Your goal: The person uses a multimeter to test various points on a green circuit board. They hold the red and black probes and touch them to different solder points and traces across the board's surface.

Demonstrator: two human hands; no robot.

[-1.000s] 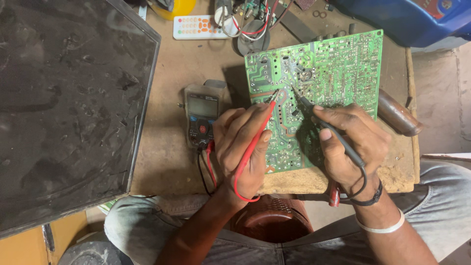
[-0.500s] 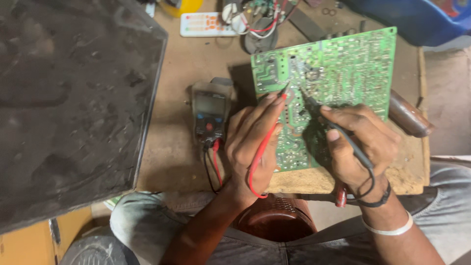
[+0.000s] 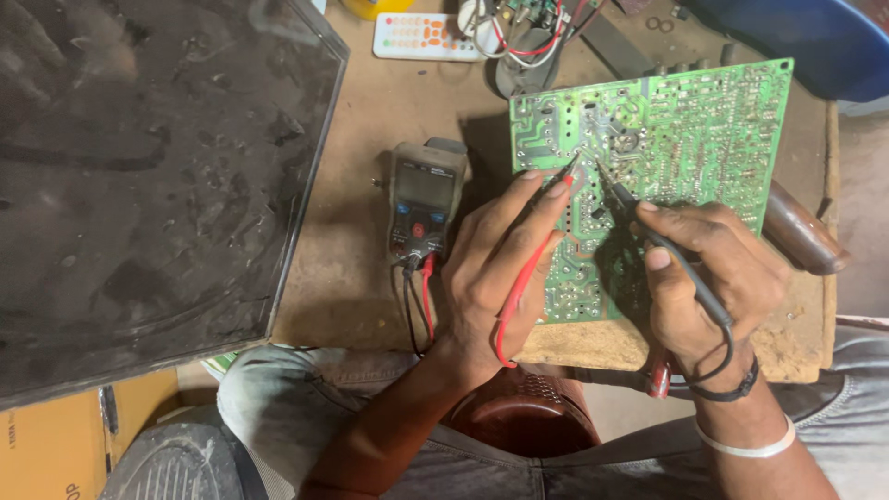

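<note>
While touching board (image 3: 685, 130), two probes (image 3: 532, 268).

The circuit board (image 3: 667, 157) is bright green, speckled with silvery solder dots and pale traces. One probe (image 3: 523, 278) is red, the other probe (image 3: 667, 250) black. The multimeter (image 3: 424, 199) looks olive-grey, though shadow muddies it. The remote (image 3: 424, 37) is white with coloured buttons.
</note>
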